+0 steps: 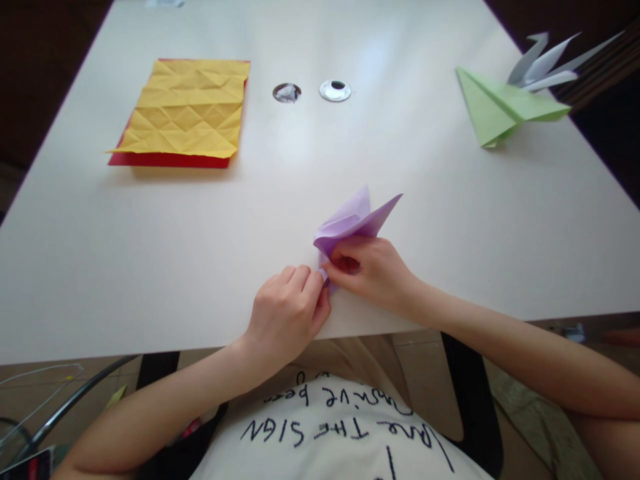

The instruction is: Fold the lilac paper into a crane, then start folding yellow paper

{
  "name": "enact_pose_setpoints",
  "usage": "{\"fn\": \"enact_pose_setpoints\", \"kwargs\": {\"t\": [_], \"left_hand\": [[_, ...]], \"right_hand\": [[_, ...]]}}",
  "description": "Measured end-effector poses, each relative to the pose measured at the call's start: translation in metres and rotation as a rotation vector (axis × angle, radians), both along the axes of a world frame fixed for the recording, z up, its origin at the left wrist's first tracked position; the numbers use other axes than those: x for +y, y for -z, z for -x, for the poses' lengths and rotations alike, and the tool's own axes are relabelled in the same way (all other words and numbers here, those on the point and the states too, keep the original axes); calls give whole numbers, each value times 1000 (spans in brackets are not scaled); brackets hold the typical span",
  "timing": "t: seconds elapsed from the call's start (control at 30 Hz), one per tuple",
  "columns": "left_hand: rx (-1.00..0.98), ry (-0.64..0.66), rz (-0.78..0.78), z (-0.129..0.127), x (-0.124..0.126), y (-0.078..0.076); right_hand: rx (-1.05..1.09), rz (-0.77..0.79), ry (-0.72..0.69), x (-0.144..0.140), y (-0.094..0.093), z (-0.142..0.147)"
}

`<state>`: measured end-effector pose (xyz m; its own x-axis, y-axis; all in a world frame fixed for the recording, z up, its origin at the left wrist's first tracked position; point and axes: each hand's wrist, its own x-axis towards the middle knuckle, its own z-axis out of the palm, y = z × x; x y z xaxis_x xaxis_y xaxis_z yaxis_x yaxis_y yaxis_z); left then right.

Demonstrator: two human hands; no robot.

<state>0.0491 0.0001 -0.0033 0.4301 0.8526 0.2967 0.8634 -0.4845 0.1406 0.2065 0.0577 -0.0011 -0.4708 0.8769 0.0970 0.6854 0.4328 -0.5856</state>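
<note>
Head view shows both hands meeting at the near edge of the bench (150,267), just below the middle of the frame, on a half-folded piece of lilac paper (353,220). The left hand (287,313) pinches the lower corner of the paper between thumb and curled fingers; the right hand (373,267) is closed on the fold just beside it, fingertips pressing down on the layers. Two pointed flaps of the paper stand up and away from the hands, toward the centre of the frame.

To crease well here, it seems best to keep the pinched corner fixed, line up the edges first, then run a fingertip outward along the fold in one firm stroke (thin paper like this wrinkles if dragged back).

The lilac sheet looks thin, matte and crisp-edged. At upper left lies a yellow sheet (187,110), flat, criss-crossed with creases, over a red sheet (165,160) showing only at its margin. At upper right sit a green folded shape (495,107), wedge-like, and a white folded shape (547,63) with slender points. The bench is smooth, pale and slightly glossy, with two round holes (335,90) near the top centre.
</note>
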Motion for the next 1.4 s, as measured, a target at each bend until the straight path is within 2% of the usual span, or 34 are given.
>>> {"fn": "enact_pose_setpoints", "kwargs": {"t": [0.53,0.77,0.93,1.1,1.4], "left_hand": [[-4,30,106,3,0,-3],[-308,221,201,22,0,-1],[-149,401,212,35,-3,2],[-23,424,229,41,-3,1],[-61,464,151,40,3,0]], "right_hand": [[29,20,42,0,-2,-1],[8,-38,-5,1,3,-5],[-31,-77,-72,2,3,-10],[-22,-94,-81,0,4,-12],[13,-113,-94,-1,7,-11]]}}
